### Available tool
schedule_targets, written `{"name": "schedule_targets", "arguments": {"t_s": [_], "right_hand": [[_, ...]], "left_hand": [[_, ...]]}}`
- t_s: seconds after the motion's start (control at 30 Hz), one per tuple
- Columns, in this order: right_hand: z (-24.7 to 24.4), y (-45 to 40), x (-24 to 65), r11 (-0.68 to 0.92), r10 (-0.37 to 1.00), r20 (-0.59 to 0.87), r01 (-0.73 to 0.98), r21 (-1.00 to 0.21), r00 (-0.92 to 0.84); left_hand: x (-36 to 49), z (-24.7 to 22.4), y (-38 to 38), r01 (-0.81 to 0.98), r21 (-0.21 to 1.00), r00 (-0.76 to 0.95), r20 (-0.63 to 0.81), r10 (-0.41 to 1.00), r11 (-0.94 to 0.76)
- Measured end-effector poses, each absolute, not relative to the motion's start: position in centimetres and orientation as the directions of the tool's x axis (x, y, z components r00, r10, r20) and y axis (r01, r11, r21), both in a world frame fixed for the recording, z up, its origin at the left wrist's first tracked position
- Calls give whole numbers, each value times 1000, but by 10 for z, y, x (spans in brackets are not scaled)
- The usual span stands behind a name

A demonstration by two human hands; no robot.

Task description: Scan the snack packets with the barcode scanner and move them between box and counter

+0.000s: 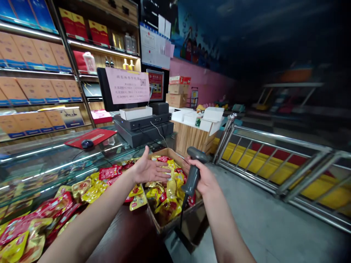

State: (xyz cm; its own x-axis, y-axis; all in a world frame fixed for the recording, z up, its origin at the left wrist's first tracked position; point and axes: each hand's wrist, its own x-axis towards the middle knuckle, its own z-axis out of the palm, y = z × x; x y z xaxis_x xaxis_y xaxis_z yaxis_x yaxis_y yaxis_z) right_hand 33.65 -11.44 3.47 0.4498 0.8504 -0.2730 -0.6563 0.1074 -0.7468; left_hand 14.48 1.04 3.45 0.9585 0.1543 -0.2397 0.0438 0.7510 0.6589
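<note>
My right hand (203,175) is wrapped round the grip of a dark grey barcode scanner (192,177), whose cable hangs down in front of a cardboard box. My left hand (150,168) is spread with the thumb up and holds nothing; it is over the left side of the box. Inside the open cardboard box (154,215) lie several yellow and red snack packets (168,208). More packets (94,188) are piled along the counter to the left, partly behind my left forearm.
A glass counter (49,160) holds a red mat (94,137) with a mouse (87,144). Behind it stand a monitor (102,89) and a cash drawer (142,135). Shelves of boxes rise at left. A metal railing (274,133) runs along the right.
</note>
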Motion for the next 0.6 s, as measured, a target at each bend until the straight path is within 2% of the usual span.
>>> {"name": "schedule_targets", "arguments": {"t_s": [0.13,0.37,0.6], "right_hand": [[35,-110,325,50,891,-273,-677,-734,362],[26,-84,247,-157,949,-302,-684,-712,96],[4,-58,144,-373,918,-373,-617,-693,-135]], "left_hand": [[125,32,12,-6,661,954,-221,202,750],[33,23,9,-165,651,900,-208,383,741],[-93,18,-18,-359,693,677,-268,685,626]]}}
